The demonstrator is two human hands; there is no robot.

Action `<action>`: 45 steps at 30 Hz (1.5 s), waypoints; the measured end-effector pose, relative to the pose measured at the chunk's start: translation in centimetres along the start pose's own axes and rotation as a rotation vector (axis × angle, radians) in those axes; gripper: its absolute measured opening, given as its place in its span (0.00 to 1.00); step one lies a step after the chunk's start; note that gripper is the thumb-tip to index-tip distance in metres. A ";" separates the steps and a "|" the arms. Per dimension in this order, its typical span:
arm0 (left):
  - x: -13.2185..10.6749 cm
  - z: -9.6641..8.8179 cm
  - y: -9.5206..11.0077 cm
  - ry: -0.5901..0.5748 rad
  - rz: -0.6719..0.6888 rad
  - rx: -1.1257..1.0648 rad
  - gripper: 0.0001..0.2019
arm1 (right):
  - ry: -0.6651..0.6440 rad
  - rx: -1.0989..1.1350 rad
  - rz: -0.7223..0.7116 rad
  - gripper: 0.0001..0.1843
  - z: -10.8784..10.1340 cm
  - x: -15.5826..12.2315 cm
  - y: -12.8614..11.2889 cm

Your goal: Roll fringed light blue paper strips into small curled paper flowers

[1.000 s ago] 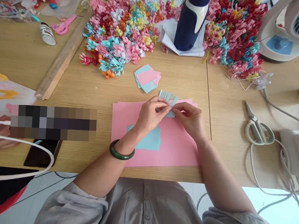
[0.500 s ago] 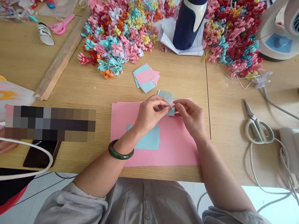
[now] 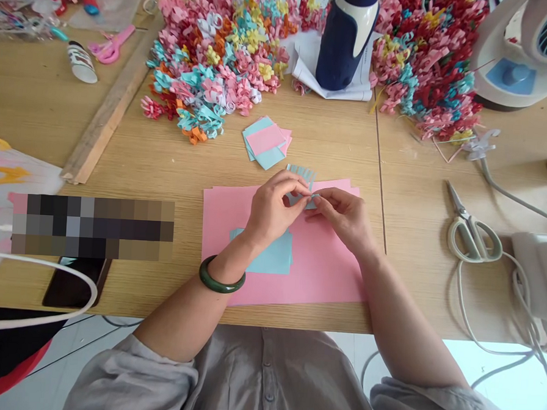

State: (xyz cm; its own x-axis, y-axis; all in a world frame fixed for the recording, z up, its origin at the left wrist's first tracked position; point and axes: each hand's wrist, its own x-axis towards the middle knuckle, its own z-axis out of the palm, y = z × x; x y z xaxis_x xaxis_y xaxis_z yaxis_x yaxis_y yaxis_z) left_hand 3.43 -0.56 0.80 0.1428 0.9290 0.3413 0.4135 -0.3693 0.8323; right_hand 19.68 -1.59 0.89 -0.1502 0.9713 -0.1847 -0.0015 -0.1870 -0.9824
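Note:
Between my two hands is a small light-blue piece of paper cut into fringe strips. My left hand, with a dark green bangle at the wrist, pinches the fringed paper between thumb and fingers. My right hand closes thumb and forefinger on its right end, close to the left fingertips. The fingers cover much of the strip. Below them lie pink paper sheets, with a stack of light-blue paper pieces on top, partly under my left wrist.
Blue and pink paper squares lie ahead. Behind are heaps of curled paper flowers, a dark blue bottle and a small fan. Scissors and cables lie right; a wooden bar and phone lie left.
My right hand has moved slightly down and left along the fringed paper, its fingers curling in. Another person's hand at the left edge has gone from view.

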 end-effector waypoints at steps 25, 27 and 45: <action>0.7 -1.0 -1.1 -0.244 0.226 0.072 0.13 | -0.119 -0.248 -0.104 0.06 -2.7 0.0 -2.3; 0.7 -1.1 -0.9 -0.244 0.178 0.041 0.09 | -0.094 -0.229 -0.116 0.07 -3.2 -0.1 -2.8; 0.3 -0.9 -1.3 -0.369 -0.033 0.025 0.06 | -0.152 -0.736 -0.304 0.11 -4.6 0.4 -1.4</action>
State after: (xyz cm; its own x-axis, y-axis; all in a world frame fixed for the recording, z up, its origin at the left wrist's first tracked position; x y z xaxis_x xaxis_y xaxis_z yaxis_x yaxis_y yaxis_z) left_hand 2.16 0.21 0.25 0.4417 0.8877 0.1298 0.4444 -0.3422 0.8279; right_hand 24.20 -0.25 2.01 -0.3808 0.9234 0.0478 0.5787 0.2783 -0.7666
